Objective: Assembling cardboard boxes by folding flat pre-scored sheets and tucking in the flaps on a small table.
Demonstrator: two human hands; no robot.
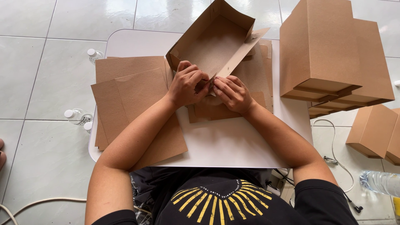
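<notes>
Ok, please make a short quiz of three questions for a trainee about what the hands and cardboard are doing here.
1. True or false: both hands grip the half-folded cardboard box.
2. Which side of the white table holds the stack of flat cardboard sheets: the person's left or right?
3. What stands on the floor to the person's right?

Key
1. True: left hand and right hand pinch its near edge.
2. Left.
3. Finished cardboard boxes.
</notes>
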